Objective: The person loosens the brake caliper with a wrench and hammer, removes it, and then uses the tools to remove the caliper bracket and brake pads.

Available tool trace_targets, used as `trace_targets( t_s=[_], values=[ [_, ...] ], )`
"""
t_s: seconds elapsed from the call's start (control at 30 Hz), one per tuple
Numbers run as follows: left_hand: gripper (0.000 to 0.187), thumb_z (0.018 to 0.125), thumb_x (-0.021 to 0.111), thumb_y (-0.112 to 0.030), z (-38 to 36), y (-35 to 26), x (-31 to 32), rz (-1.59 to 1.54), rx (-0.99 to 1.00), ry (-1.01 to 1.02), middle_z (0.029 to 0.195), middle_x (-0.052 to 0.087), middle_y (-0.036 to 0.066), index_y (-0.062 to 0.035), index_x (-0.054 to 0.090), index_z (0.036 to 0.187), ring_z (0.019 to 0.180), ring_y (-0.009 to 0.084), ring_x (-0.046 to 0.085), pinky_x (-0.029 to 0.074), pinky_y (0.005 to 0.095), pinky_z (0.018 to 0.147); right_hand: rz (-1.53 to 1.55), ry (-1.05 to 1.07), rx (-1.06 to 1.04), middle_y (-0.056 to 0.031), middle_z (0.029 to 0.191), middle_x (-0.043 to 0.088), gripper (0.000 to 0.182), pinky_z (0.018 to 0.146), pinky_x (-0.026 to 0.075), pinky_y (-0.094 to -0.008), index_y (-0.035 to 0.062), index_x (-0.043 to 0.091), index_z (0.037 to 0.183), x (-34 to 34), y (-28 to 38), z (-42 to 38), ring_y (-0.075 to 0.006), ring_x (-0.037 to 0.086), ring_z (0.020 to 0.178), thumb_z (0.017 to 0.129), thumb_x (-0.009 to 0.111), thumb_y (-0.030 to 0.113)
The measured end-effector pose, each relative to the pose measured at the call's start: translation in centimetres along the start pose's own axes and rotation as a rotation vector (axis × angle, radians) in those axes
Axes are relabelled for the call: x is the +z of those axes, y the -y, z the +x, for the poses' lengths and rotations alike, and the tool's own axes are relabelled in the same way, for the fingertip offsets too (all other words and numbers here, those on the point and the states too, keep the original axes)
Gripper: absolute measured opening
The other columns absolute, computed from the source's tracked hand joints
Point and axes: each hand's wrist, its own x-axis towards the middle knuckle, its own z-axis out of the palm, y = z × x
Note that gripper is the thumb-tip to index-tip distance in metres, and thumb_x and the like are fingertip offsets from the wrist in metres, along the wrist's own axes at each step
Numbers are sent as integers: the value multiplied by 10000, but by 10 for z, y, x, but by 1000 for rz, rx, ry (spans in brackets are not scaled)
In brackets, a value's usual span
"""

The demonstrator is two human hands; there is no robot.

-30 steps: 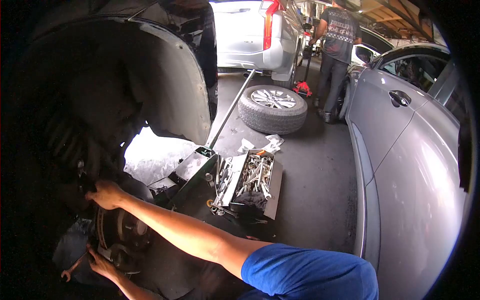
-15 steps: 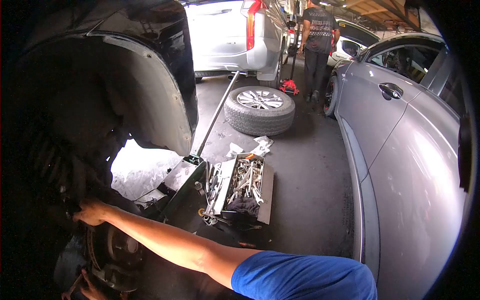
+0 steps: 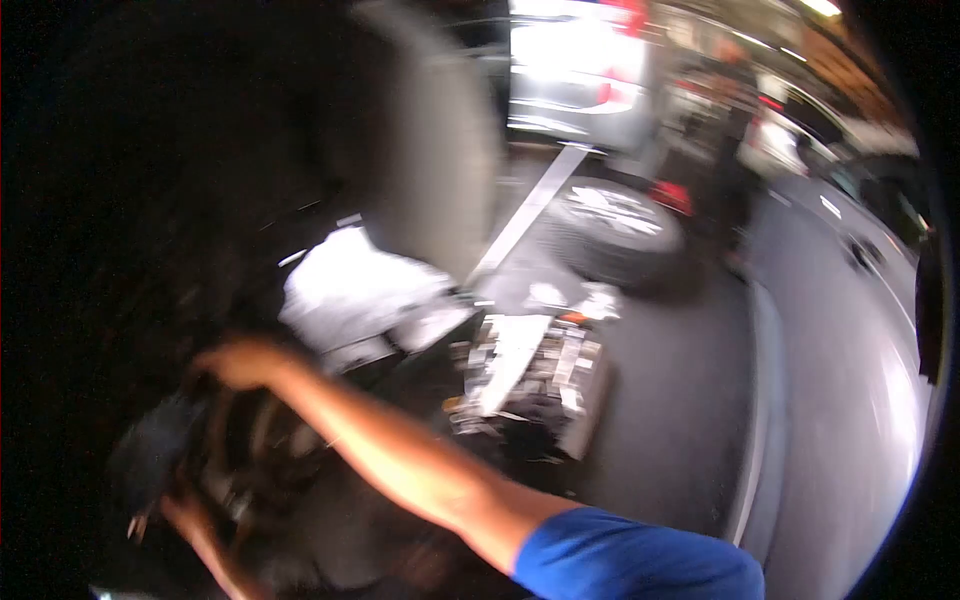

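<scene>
My right arm in a blue sleeve reaches leftwards into the dark wheel well. My right hand (image 3: pixel 240 362) is at the suspension and hub area above the brake disc (image 3: pixel 262 425); its fingertips fade into shadow and blur. Lower down, my left hand (image 3: pixel 182 512) is raised beside the brake assembly, near its left lower side. Motion smears its fingers, and whether it holds anything cannot be made out. Most of the wheel well's inner parts are hidden in darkness.
An open toolbox (image 3: pixel 540 375) full of tools stands on the floor. Behind it lie a removed wheel (image 3: pixel 615 235) and a long jack handle (image 3: pixel 530 215). A grey car (image 3: pixel 840 350) borders the right side. A person (image 3: pixel 730 150) stands at the back near a silver vehicle (image 3: pixel 575 80).
The view has swung, so the toolbox, wheel and cars appear further right, now blurred. My left hand has come up higher beside the brake. My right hand remains in the wheel well.
</scene>
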Motion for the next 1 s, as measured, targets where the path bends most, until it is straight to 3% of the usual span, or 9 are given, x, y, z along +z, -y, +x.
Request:
trace_targets(
  t_s=[0.1, 0.17, 0.2, 0.4, 0.5, 0.6, 0.73, 0.9, 1.0],
  values=[
    [320, 936, 535, -315, -9, -45, -8, 488, 2, -90, 956, 687, 209, -66, 704, 1047, 898, 349, 662, 509, 417, 794, -16, 59, 88, -168, 1220, 624, 427, 1014, 434, -424, 150, 606, 1269, -21, 21, -14, -339, 587, 1138, 901, 402, 77],
    [357, 938, 533, -375, 3, -23, -17, 508, -153, 142, 851, 686, 208, -82, 707, 1044, 768, 372, 674, 525, 452, 673, 21, 12, -60, -145, 1291, 592, 454, 1043, 418, -409, 114, 582, 1292, -18, 8, -14, -311, 576, 1173, 917, 336, 42],
    [353, 951, 530, -363, 5, -23, -18, 441, -40, 247, 958, 683, 211, -105, 683, 1135, 887, 341, 671, 523, 434, 764, 253, 19, 54, -141, 1306, 585, 439, 1084, 374, -383, 54, 577, 1285, -30, 29, -23, -275, 548, 1214, 929, 321, 26],
    [244, 802, 646, -120, 22, -3, -10, 230, 137, 102, 1045, 624, 267, 36, 633, 989, 1050, 421, 574, 453, 467, 899, 490, -71, 325, -98, 1420, 483, 494, 1148, 225, -383, 90, 568, 1323, -29, -24, -5, -251, 372, 1364, 956, 465, 405],
    [252, 868, 630, -199, 14, -34, -31, 339, 109, 195, 1031, 617, 280, 33, 645, 965, 1008, 443, 575, 468, 486, 879, 537, -120, 336, -110, 1313, 572, 458, 1115, 272, -342, 12, 603, 1256, -33, 17, -9, -215, 463, 1282, 934, 515, 326],
    [230, 843, 639, -167, 16, -47, -35, 333, 11, 258, 1068, 611, 262, 21, 640, 974, 1049, 427, 563, 466, 471, 895, 446, -79, 339, -131, 1422, 471, 579, 1132, 236, -428, 87, 567, 1324, -31, -7, -9, -280, 382, 1353, 906, 533, 486],
    [274, 776, 668, -99, 20, -31, -18, 375, 92, 177, 1030, 617, 246, 11, 611, 1020, 1055, 402, 572, 474, 462, 900, 486, -83, 287, -131, 1431, 461, 617, 1134, 232, -433, 95, 557, 1336, -26, -30, -8, -288, 377, 1356, 881, 559, 513],
    [395, 750, 664, -64, 37, -38, -20, 454, -27, 420, 1111, 592, 260, 6, 565, 1126, 1110, 414, 547, 455, 471, 932, 453, -169, 442, -125, 1425, 468, 628, 1137, 231, -420, 82, 535, 1352, -26, 4, -14, -279, 389, 1348, 884, 559, 500],
    [337, 788, 693, -176, 33, -14, -14, 336, 114, 185, 1090, 614, 256, 21, 612, 1049, 1091, 412, 563, 459, 467, 906, 509, -97, 330, -122, 1427, 466, 612, 1142, 225, -419, 77, 528, 1357, -25, -20, -10, -272, 384, 1352, 899, 548, 483]
  ],
)
